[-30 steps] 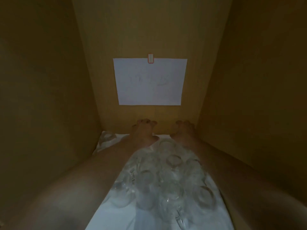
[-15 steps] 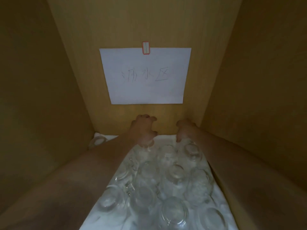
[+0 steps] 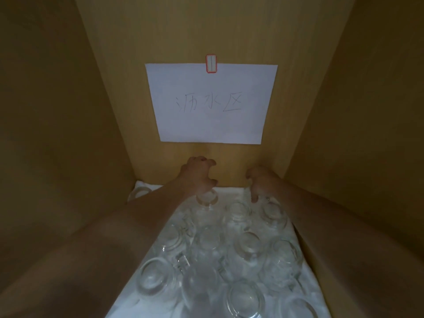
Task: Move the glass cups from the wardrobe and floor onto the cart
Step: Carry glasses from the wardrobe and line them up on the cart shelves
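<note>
Wardrobe [image 3: 68, 111] full of glass cups [image 3: 241, 244]

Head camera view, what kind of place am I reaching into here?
Most likely the inside of a wooden wardrobe used for drying glassware. Plain wood walls close in on three sides, a handwritten paper sign is stuck to the back panel, and many glass cups stand on a white cloth.

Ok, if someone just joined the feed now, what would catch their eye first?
Probably the white paper sign with handwritten characters, stuck to the wardrobe's back wall. Below it, a crowd of upside-down glass cups covers a white cloth on the wardrobe floor. At the back row, the left hand and right hand reach in with curled fingers over the rearmost cups.
</note>
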Available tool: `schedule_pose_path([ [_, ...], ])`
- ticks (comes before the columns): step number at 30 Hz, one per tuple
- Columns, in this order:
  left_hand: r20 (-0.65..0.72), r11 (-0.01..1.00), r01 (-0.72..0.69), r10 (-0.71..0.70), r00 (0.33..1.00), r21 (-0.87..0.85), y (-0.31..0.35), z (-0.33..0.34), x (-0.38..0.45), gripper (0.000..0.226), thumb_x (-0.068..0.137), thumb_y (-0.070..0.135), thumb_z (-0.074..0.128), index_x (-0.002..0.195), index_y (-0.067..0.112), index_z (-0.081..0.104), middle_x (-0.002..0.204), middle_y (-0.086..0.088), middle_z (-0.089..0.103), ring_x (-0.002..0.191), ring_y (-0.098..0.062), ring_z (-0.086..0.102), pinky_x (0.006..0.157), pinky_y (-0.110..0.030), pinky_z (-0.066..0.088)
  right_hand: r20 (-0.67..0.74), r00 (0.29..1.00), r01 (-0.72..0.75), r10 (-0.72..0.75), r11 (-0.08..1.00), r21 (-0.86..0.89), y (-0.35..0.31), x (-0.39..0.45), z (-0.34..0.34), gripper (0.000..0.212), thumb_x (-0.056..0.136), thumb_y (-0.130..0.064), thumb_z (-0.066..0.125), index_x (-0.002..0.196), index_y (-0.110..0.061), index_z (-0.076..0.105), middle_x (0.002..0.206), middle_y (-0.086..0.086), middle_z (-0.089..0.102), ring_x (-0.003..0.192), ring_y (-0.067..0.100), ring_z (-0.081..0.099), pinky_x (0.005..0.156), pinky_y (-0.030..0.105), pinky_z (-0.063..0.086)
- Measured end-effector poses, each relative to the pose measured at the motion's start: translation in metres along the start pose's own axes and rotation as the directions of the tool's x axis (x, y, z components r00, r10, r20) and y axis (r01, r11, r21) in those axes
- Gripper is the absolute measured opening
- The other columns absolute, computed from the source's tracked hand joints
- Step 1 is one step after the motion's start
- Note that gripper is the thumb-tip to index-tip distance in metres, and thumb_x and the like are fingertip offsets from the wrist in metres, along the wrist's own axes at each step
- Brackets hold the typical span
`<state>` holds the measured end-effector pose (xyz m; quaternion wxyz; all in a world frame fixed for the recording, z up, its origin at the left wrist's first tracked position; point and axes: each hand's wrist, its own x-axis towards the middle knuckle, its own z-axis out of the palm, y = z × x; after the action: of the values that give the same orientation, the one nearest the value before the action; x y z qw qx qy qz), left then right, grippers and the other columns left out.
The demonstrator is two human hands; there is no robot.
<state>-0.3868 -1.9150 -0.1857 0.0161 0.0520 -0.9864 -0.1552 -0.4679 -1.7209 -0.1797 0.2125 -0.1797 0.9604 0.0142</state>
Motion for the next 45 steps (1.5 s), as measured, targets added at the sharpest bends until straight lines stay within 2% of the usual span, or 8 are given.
schedule_pose_path([
  [5,-0.017,1.000,-0.019,0.019,1.000,0.014,-0.009,-0.023,-0.016,0.074,0.087,0.043,0.073,0.152,0.023,0.043,0.157,-0.009,0.038,0.145,-0.030,0.032,0.112,-0.048,0.040,-0.163,0.981,0.119,-0.102,0.988,0.099,-0.022,-0.018,-0.015,0.105,0.069,-0.016,0.093,0.156,-0.013,0.036,0.151,0.012,0.046,0.131,0.031,0.053,0.100,0.040,0.053],
  [12,-0.132,0.999,0.047,-0.045,0.990,0.010,-0.046,-0.057,-0.049,0.066,0.092,0.046,0.066,0.151,0.022,0.045,0.158,-0.010,0.038,0.146,-0.028,0.030,0.114,-0.045,0.037,-0.506,0.862,0.262,0.037,0.822,0.506,-0.037,-0.040,-0.018,0.086,0.055,-0.013,0.095,0.134,-0.019,0.062,0.130,0.004,0.063,0.109,0.021,0.063,0.086,0.029,0.054],
  [16,-0.187,0.997,0.071,-0.069,0.980,0.005,-0.064,-0.068,-0.070,0.063,0.093,0.043,0.066,0.149,0.021,0.047,0.155,-0.010,0.041,0.145,-0.030,0.031,0.113,-0.046,0.037,-0.521,0.825,0.342,0.220,0.540,0.769,-0.046,-0.054,-0.019,0.076,0.058,-0.022,0.097,0.126,-0.026,0.063,0.110,-0.006,0.061,0.095,0.014,0.062,0.082,0.027,0.053],
  [19,-0.184,0.995,0.098,-0.098,0.978,-0.007,-0.076,-0.073,-0.080,0.064,0.092,0.042,0.067,0.148,0.020,0.048,0.153,-0.011,0.044,0.142,-0.033,0.036,0.111,-0.046,0.039,-0.375,0.858,0.379,0.351,0.060,0.923,-0.059,-0.066,-0.022,0.065,0.060,-0.014,0.097,0.118,-0.021,0.068,0.108,-0.002,0.067,0.076,0.008,0.064,0.060,0.028,0.059],
  [25,0.031,0.989,0.145,-0.144,0.989,-0.007,-0.093,-0.066,-0.089,0.075,0.088,0.044,0.072,0.153,0.021,0.042,0.155,-0.010,0.041,0.138,-0.029,0.043,0.106,-0.036,0.045,-0.233,0.972,0.193,-0.023,-0.486,0.852,-0.081,-0.084,-0.002,0.027,0.078,-0.021,0.084,0.101,-0.008,0.078,0.095,0.010,0.078,0.087,0.030,0.076,0.083,0.048,0.060],
  [29,0.214,0.968,0.243,-0.223,0.951,-0.069,-0.101,-0.062,-0.088,0.089,0.082,0.038,0.080,0.156,0.019,0.035,0.158,-0.005,0.037,0.139,-0.024,0.042,0.106,-0.029,0.044,-0.167,0.982,0.057,-0.086,-0.710,0.701,-0.106,-0.081,0.016,0.044,0.074,-0.019,0.088,0.114,-0.008,0.072,0.113,0.016,0.074,0.098,0.035,0.074,0.084,0.050,0.061],
  [33,0.302,0.969,0.248,-0.244,0.922,0.025,-0.103,-0.055,-0.087,0.084,0.084,0.034,0.080,0.154,0.015,0.038,0.154,-0.005,0.043,0.135,-0.023,0.046,0.106,-0.029,0.045,-0.188,0.964,-0.012,-0.186,-0.741,0.671,-0.119,-0.077,0.020,0.055,0.078,-0.015,0.083,0.129,-0.007,0.065,0.127,0.015,0.069,0.113,0.034,0.069,0.101,0.049,0.053],
  [45,0.161,0.969,0.247,-0.246,0.956,0.015,-0.107,-0.033,-0.089,0.076,0.072,0.012,0.091,0.140,0.011,0.057,0.138,-0.006,0.059,0.122,-0.022,0.059,0.091,-0.025,0.050,-0.204,0.953,-0.021,-0.223,-0.723,0.691,-0.121,-0.061,0.020,0.062,0.074,-0.011,0.084,0.131,-0.007,0.062,0.124,0.016,0.071,0.109,0.033,0.071,0.089,0.048,0.059],
])
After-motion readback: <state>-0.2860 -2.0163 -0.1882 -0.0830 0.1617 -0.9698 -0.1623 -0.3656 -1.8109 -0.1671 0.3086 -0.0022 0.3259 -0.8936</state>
